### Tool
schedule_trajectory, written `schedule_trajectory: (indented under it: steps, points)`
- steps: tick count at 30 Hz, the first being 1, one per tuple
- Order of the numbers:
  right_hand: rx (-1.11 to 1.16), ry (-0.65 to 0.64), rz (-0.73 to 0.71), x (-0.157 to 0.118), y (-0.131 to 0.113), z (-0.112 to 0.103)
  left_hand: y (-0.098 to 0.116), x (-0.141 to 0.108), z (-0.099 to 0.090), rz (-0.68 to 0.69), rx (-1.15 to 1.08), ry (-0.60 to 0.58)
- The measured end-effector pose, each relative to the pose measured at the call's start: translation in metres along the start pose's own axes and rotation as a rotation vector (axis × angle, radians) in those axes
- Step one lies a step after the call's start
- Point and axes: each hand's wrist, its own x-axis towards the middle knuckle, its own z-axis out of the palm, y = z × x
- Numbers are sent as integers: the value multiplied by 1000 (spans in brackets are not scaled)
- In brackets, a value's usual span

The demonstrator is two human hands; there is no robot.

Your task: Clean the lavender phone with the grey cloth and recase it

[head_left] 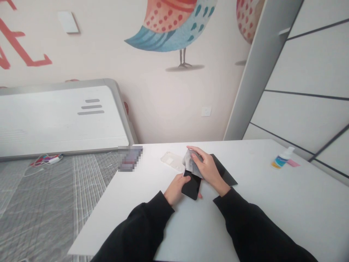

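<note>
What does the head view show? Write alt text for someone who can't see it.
A person's left hand holds a dark phone while the right hand holds a gray cloth over its far end, above a white table with a pale case and a labeled bottle.

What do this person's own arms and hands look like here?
Plain black long sleeves cover both arms, their black cuffs ending at the wrists. The left hand and right hand are bare; no glove, ring or watch is visible on either.
</note>
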Motion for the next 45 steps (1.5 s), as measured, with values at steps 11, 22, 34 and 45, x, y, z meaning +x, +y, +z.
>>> schedule_trajectory:
  steps: [11,22,34,45]
  points:
    - [-27,-75,267,7,12,-6,-3,0,-1,-25,-69,5]
    - [364,-317,438,6,-1,-18,1,-3,-3,18,-101,20]
    - [116,-15,285,8,11,-4,1,2,-9,57,-59,64]
    - [352,-108,363,3,10,4,-3,5,-11,95,-146,300]
